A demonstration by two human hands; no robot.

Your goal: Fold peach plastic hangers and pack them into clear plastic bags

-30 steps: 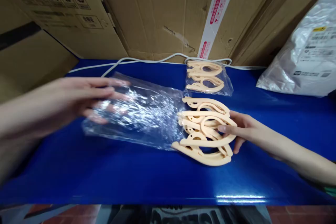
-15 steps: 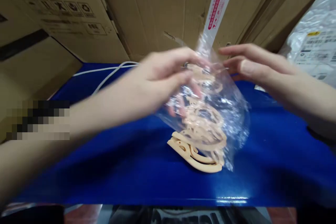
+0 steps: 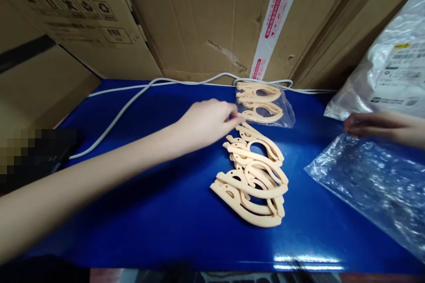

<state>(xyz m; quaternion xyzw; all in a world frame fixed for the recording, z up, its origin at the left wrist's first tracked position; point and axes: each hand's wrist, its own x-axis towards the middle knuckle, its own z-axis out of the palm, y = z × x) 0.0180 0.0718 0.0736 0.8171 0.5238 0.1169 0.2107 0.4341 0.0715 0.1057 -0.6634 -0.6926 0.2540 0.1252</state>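
While a cable (image 3: 226,74) is edging the packet (image 3: 272,117), the left hand (image 3: 212,121) is holding fingertips together, the right hand (image 3: 381,126) pinching a clear bag (image 3: 375,185).

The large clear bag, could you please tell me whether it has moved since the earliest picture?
Yes, rightward: the large clear bag was well left of the white parcel; now the right hand holds it in front of that parcel.

Perhaps a packing area: shipping cartons (image 3: 206,22) and labelled plastic mailer (image 3: 392,66).
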